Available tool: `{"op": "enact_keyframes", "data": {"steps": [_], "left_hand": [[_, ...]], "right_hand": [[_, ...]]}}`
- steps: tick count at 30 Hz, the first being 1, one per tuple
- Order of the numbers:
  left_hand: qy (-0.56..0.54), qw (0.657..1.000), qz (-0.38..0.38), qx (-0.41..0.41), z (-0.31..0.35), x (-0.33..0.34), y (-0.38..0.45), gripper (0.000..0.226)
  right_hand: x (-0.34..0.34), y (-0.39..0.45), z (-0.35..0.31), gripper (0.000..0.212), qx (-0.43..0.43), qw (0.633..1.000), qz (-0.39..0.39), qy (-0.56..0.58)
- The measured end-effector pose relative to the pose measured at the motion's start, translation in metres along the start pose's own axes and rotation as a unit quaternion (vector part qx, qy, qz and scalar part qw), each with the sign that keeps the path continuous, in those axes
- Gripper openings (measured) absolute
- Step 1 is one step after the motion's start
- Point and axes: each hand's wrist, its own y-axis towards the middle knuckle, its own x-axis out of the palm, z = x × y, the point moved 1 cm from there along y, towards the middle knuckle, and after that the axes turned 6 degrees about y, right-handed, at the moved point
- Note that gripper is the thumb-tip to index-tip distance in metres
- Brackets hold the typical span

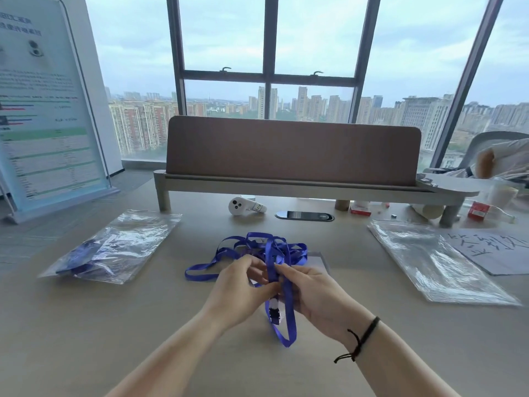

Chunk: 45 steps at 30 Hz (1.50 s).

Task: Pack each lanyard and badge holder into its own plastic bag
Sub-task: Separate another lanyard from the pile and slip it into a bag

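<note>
A tangle of blue lanyards [257, 247] lies at the middle of the table. My left hand [243, 285] and my right hand [312, 293] both pinch one blue lanyard strap [270, 265] lifted from the pile. Its loop hangs down between my wrists, with a black clip and a clear badge holder [274, 312] dangling on it. At the left lies a plastic bag [114, 247] with a blue lanyard inside. A stack of empty plastic bags [438, 262] lies at the right.
A brown desk divider on a raised shelf [292, 150] crosses the back of the table. Under it sit a white controller [243, 207], a cable port [305, 216] and small boxes. A sheet with writing [492, 247] lies far right. A standing sign [43, 104] is at the left.
</note>
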Motion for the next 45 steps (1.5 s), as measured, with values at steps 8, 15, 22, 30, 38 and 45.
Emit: {"op": "enact_keyframes", "data": {"steps": [8, 15, 22, 30, 38, 45], "left_hand": [[-0.118, 0.990, -0.065, -0.046, 0.006, 0.001, 0.003, 0.032], [-0.177, 0.978, -0.113, -0.020, 0.027, 0.002, -0.012, 0.026], [0.004, 0.992, -0.073, 0.101, 0.039, -0.044, -0.014, 0.025], [0.029, 0.998, 0.018, 0.054, 0.009, -0.092, -0.005, 0.007], [-0.058, 0.998, -0.027, -0.027, -0.005, -0.070, -0.010, 0.037], [-0.125, 0.986, -0.105, 0.042, 0.030, -0.027, -0.003, 0.031]], "right_hand": [[-0.009, -0.002, -0.003, 0.024, -0.065, 0.994, 0.036, -0.079], [-0.005, -0.014, -0.007, 0.025, -0.141, 0.980, -0.005, -0.143], [-0.038, -0.019, -0.009, 0.013, -0.145, 0.882, 0.088, -0.439], [-0.066, -0.043, -0.028, 0.025, -0.090, 0.960, 0.013, -0.266], [-0.041, -0.032, -0.061, 0.026, -0.126, 0.983, -0.004, -0.136], [0.001, -0.016, -0.081, 0.022, -0.104, 0.990, -0.074, -0.067]]}}
